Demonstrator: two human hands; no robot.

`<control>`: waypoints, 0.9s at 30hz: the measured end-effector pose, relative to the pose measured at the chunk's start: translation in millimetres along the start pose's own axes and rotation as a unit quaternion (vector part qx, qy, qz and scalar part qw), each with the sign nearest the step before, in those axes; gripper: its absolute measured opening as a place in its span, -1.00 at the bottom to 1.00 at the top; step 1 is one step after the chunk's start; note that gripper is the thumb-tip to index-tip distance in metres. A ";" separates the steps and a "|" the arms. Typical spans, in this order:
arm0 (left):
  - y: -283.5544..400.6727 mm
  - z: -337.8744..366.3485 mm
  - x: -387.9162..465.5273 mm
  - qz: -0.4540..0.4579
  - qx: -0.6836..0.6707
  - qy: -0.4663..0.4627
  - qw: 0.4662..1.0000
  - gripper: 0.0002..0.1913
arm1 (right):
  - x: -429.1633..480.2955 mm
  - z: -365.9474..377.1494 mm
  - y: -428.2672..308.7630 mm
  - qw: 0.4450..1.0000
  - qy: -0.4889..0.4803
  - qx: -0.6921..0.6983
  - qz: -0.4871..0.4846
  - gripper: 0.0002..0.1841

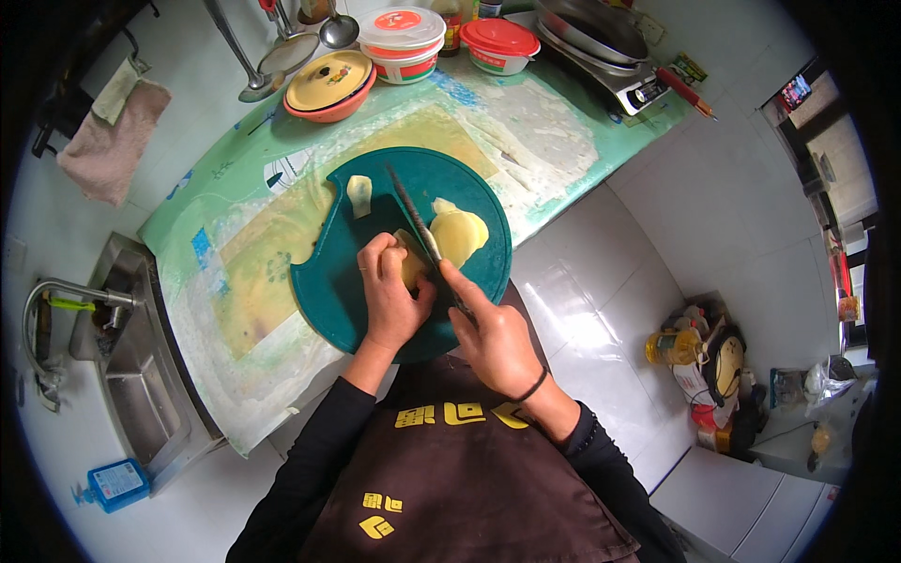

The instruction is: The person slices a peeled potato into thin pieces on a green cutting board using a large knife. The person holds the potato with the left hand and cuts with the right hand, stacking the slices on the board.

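Observation:
A round green cutting board (331,295) lies on the counter in front of me. My left hand (394,288) holds a peeled potato (411,266) down on the board, fingertips bent over it. My right hand (493,338) grips a kitchen knife (412,207), its blade pointing away from me and set against the potato's right side. To the right of the blade lie overlapping pale yellow potato slices (457,236). One separate slice (360,196) rests near the board's upper left edge. The knife's handle is mostly hidden by my right hand.
Beyond the board stand a lidded enamel bowl (329,81), plastic tubs (401,46), a red-lidded tub (500,46) and a pan (598,28) on a cooktop (637,91). At the left is a steel sink (144,394) with a faucet (77,287). A blue soap bottle (118,485) stands nearby.

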State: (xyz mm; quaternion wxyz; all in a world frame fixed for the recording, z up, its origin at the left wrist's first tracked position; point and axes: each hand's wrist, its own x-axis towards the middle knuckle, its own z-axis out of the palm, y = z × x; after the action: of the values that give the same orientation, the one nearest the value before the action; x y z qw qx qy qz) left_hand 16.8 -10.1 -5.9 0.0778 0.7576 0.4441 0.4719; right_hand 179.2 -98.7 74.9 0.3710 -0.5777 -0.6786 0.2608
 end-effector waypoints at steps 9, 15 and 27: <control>1.6 -0.1 0.0 -0.002 0.000 0.000 1.000 -0.46 | -9.6 -19.7 39.9 0.887 -0.028 0.426 0.175 -0.34; 1.0 -0.6 0.2 -0.002 -0.006 0.002 1.000 -0.46 | -8.2 -24.6 40.7 0.883 -0.004 0.445 0.152 -0.35; -0.2 -2.7 0.5 -0.012 -0.028 0.004 1.000 -0.49 | -18.8 -44.2 -1.3 0.974 -0.007 0.213 0.075 -0.34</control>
State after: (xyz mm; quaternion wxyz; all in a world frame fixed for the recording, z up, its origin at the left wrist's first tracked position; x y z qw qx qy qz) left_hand 14.6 -10.4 -4.2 0.1029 0.7479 0.4396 0.4866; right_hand 215.1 -120.6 98.1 0.4608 -0.5325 -0.5647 0.4304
